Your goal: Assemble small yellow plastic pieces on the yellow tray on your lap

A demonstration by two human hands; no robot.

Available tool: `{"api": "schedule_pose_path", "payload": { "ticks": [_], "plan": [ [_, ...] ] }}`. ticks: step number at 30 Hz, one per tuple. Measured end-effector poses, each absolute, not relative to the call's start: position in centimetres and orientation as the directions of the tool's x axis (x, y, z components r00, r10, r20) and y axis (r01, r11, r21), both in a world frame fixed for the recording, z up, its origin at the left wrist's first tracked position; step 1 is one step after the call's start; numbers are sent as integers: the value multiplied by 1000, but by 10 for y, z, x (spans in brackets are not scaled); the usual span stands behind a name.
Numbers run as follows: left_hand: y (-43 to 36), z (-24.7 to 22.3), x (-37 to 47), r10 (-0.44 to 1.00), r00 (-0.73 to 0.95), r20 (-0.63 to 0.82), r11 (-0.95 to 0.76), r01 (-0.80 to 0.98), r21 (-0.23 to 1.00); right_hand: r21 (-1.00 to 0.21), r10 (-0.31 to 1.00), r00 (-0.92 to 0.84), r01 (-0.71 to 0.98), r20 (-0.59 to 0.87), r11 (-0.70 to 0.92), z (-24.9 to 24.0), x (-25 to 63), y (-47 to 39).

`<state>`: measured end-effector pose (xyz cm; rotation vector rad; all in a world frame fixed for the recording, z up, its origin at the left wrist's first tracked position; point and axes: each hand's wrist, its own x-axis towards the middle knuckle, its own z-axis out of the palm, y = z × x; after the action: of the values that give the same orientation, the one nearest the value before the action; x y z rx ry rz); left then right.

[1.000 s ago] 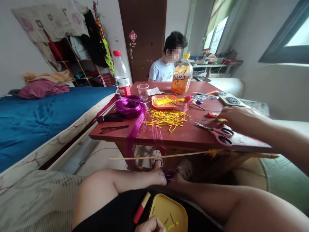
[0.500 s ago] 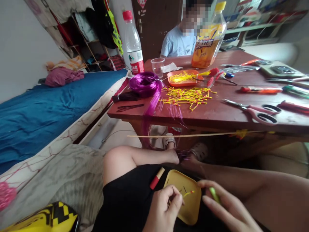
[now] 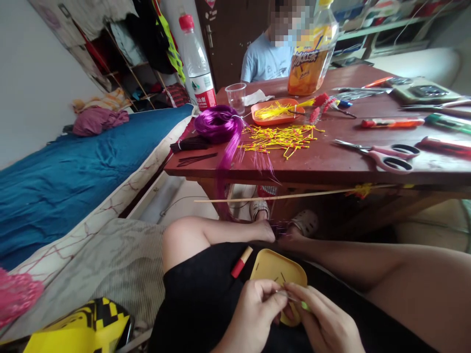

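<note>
Over my lap, my left hand and my right hand meet fingertip to fingertip. The left is closed in a pinch; the short yellow stem it held a moment ago is hidden behind the fingers. My right hand closes on a small tool with a bright green handle, whose thin, pale end reaches the left fingertips. I cannot make out its kind. Below both hands lies a yellow square tray with a few short dark bits in it. Just left of the tray, a red tube with a tan cap rests on the black cloth.
The red-brown table holds yellow stems, a purple fibre bundle, an orange tray, scissors and bottles. A thin stick spans its front. A person sits opposite. A blue bed stands left.
My right hand has moved left with the green tool and now meets my left hand. The yellow stem's tip, visible before, is now covered. The view has shifted slightly.
</note>
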<state>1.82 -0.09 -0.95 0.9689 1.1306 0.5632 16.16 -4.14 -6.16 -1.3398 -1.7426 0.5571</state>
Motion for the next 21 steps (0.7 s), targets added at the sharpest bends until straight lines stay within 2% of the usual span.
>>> {"api": "schedule_pose_path", "payload": {
  "ticks": [4,6,11,14,16,21],
  "plan": [
    [-2,-5,23,823,270,-500,481,136,866,-583,859,-160,673,487,456,-63,159,-43],
    [-2,-2,25,839,255,-480,447,180,876,-555,847,-160,691,508,463,-59,156,-42],
    [-2,-4,23,849,246,-467,418,227,880,-726,933,50,643,357,243,-47,152,-38],
    [-1,-8,18,849,242,-470,418,235,877,-777,961,92,611,262,153,-45,156,-37],
    [-1,-10,14,867,220,-447,396,238,887,-783,971,69,606,229,142,-49,158,-41],
    [0,-8,7,911,161,-379,318,309,896,-720,958,47,671,282,179,-72,152,-64]
  ]
}}
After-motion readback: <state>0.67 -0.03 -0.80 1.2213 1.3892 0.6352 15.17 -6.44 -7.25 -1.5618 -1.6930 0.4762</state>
